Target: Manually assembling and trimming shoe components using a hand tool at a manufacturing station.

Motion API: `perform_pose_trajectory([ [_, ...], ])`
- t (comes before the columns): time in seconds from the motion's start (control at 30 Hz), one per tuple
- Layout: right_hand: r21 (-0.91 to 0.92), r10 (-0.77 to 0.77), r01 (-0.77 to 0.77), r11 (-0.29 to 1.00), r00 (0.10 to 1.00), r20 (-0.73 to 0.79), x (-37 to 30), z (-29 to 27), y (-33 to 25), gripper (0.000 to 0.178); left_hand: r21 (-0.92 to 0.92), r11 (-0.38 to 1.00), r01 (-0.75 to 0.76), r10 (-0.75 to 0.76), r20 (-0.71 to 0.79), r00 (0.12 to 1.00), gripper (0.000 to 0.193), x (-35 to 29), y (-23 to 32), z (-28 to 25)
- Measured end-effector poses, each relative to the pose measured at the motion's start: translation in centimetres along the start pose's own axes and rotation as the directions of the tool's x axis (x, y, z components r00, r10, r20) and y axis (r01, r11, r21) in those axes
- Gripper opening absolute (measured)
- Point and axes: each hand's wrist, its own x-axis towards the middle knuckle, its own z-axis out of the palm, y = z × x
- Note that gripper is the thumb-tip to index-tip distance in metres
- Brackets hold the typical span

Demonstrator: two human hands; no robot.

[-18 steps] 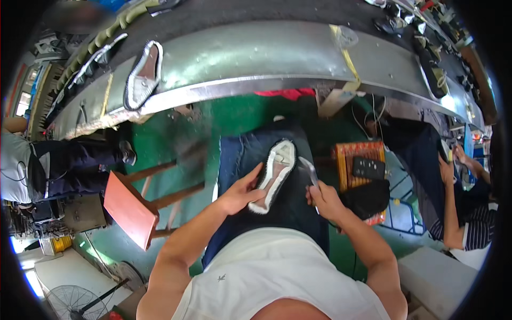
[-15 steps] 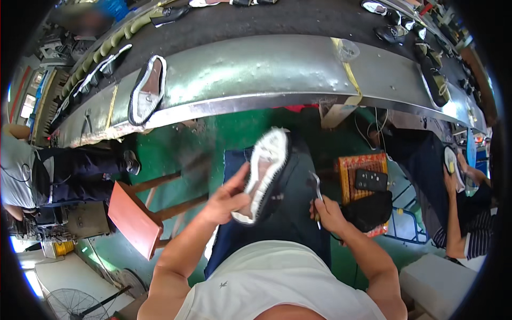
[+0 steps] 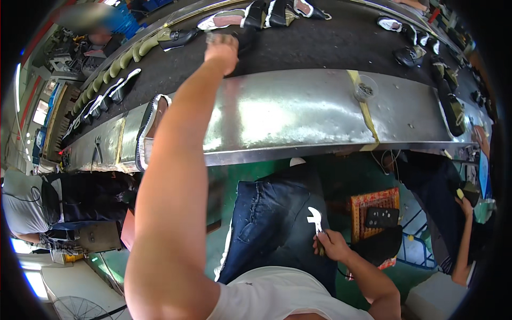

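Stretched far forward over the bench, my left hand point(image 3: 221, 52) is on the dark belt. A blurred dark shape, maybe a shoe upper point(image 3: 246, 41), lies against its right side; the fingertips are too smeared to show whether they grip it. By my right thigh, my right hand point(image 3: 332, 245) is closed round the handles of metal lasting pincers point(image 3: 316, 217), their curved head pointing up. A black shoe upper with white lining and a brownish insole point(image 3: 144, 140) lies on the bench's metal edge, partly hidden behind my left arm.
Several shoe uppers point(image 3: 221, 20) line the belt's far side. A second pair of pincers point(image 3: 97, 150) and a clear cup point(image 3: 366, 88) are on the metal ledge point(image 3: 288, 106). A woven stool point(image 3: 360, 213) with a black device stands right. Co-workers sit on both sides.
My left hand has swung from my lap up to the belt, and the shoe upper it held is no longer over my lap. My right hand keeps the pincers, now turned differently.
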Motion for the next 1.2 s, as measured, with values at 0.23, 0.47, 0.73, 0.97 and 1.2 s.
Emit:
perform_pose_trajectory([
  [0.23,0.175,0.004,-0.01,0.985,0.999,0.036,1.2,-1.0,0.7,0.036,-0.303,0.947,-0.103,0.02,-0.265,0.964,0.034,-5.2,-9.1,0.3],
  [0.47,0.09,0.022,-0.024,0.996,1.0,0.015,0.5,0.4,-0.1,0.033,-0.676,0.448,0.586,-0.231,0.545,0.806,0.068,-17.5,-21.1,2.7],
  [0.73,0.072,-0.085,0.086,0.994,0.996,-0.01,-1.7,1.7,1.3,0.024,-0.885,-0.404,0.232,-0.113,0.3,0.947,0.068,-33.2,-1.7,-6.2],
  [0.97,-0.235,-0.204,0.177,0.956,0.974,-0.098,-4.8,4.8,-6.2,0.027,-0.844,-0.29,0.451,0.185,0.413,0.892,0.063,-43.9,16.4,-0.3],
  [1.2,-0.235,-0.026,0.07,0.969,0.982,0.185,-3.7,5.9,-8.0,0.029,-0.97,-0.024,0.242,0.462,0.204,0.863,0.073,-41.7,13.8,-0.3],
])
